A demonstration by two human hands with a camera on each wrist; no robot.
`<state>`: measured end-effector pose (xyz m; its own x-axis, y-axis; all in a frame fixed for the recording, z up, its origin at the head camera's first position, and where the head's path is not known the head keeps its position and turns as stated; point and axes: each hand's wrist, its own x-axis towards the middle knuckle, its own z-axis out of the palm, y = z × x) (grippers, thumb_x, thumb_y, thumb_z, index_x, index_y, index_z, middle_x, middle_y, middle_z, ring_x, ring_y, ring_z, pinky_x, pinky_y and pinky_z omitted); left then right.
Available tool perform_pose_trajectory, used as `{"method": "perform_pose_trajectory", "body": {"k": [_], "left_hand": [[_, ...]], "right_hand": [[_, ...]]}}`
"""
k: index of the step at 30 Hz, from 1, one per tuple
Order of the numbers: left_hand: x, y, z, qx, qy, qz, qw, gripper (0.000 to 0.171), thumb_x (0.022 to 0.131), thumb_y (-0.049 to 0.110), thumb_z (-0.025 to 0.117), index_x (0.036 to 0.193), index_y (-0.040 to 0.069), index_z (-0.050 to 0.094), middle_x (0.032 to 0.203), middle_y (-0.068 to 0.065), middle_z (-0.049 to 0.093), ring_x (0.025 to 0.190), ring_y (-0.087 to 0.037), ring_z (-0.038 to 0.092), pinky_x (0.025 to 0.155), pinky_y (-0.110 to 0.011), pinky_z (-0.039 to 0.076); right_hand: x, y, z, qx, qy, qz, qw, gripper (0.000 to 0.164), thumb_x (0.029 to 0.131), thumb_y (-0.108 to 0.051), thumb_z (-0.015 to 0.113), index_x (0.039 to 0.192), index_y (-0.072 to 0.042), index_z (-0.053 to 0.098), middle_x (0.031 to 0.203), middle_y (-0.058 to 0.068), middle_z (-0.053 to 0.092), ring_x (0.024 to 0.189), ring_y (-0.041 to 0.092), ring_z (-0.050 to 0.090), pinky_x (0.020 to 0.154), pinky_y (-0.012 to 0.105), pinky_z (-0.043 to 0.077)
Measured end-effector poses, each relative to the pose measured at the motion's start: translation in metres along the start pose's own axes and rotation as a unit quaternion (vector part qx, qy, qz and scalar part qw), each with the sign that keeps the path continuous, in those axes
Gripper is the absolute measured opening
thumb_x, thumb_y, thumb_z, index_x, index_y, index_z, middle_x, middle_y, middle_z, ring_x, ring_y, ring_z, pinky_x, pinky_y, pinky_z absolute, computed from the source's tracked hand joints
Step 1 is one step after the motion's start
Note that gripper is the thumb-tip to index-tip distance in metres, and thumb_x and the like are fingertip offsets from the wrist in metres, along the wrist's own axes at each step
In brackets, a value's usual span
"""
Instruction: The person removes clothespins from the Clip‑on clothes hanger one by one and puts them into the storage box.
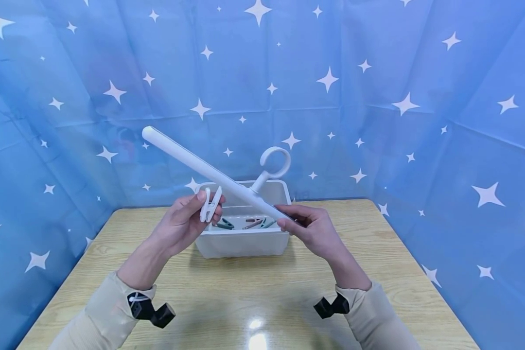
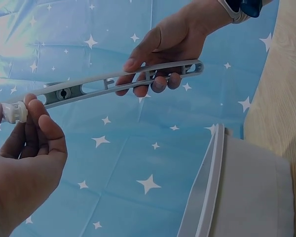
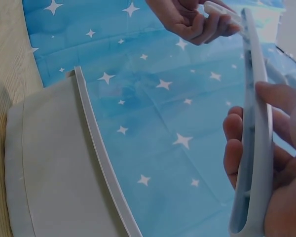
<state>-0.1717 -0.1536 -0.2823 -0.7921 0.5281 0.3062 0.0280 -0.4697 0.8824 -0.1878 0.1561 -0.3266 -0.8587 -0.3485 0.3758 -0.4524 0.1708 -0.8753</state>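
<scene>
A white clothes hanger (image 1: 201, 166) with a round hook slants across the head view, its left end raised. My right hand (image 1: 318, 232) grips the lower right end, thumb on one side and fingers round the other, as the right wrist view shows. A small white clothespin (image 1: 206, 210) is pinched between the thumb and fingers of my left hand (image 1: 181, 228), just below the hanger's left arm. In the left wrist view the clothespin (image 2: 14, 112) is seen end-on beside the hanger's hollow, ribbed underside (image 2: 64, 93). Whether the two touch is unclear.
Behind and below the hands, a white plastic bin (image 1: 245, 244) stands on the wooden table (image 1: 227, 291). Inside lie several clothespins, among them a dark green one (image 1: 225, 224) and a pinkish one (image 1: 253, 224). Blue star-printed cloth (image 1: 262, 68) hangs around the table.
</scene>
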Motion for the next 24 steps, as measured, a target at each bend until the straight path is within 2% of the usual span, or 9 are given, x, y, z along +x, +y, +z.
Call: {"method": "perform_pose_trajectory", "body": {"k": [8,15,20,24], "left_hand": [[-0.002,0.0005,0.0023,0.031,0.031,0.007,0.999,0.034,0.107,0.022,0.047,0.098,0.012,0.078,0.106,0.002,0.068,0.087,-0.008,0.065,0.085,-0.021,0.051],[-0.0033,0.0002,0.0049,0.082,0.059,0.024,0.9946,0.031,0.105,0.022,0.052,0.094,0.017,0.08,0.103,0.003,0.069,0.088,-0.008,0.063,0.086,-0.024,0.051],[-0.0037,0.0001,0.0076,0.123,0.098,0.035,0.987,0.029,0.103,0.021,0.056,0.091,0.021,0.082,0.101,0.004,0.071,0.089,-0.01,0.063,0.084,-0.025,0.051],[-0.0028,-0.001,0.0095,0.168,0.136,0.052,0.975,0.027,0.102,0.018,0.057,0.092,0.026,0.082,0.096,0.007,0.073,0.094,-0.011,0.063,0.084,-0.025,0.05]], "right_hand": [[0.0,0.0001,0.0001,-0.007,-0.004,-0.001,1.0,0.032,0.094,-0.018,0.071,0.126,-0.013,0.071,0.092,0.004,0.071,0.069,0.014,0.059,0.058,0.023,0.046],[-0.0007,0.0,0.0001,-0.011,-0.006,-0.001,1.0,0.033,0.094,-0.019,0.071,0.126,-0.013,0.071,0.097,0.008,0.07,0.069,0.011,0.057,0.058,0.022,0.046],[-0.0009,0.0001,0.0,-0.016,-0.007,0.0,1.0,0.033,0.094,-0.02,0.071,0.126,-0.014,0.071,0.101,0.011,0.072,0.071,0.012,0.058,0.059,0.022,0.047],[-0.0011,-0.0016,0.0001,-0.02,-0.007,0.001,1.0,0.033,0.094,-0.02,0.071,0.126,-0.013,0.071,0.102,0.013,0.072,0.072,0.012,0.059,0.06,0.022,0.047]]}}
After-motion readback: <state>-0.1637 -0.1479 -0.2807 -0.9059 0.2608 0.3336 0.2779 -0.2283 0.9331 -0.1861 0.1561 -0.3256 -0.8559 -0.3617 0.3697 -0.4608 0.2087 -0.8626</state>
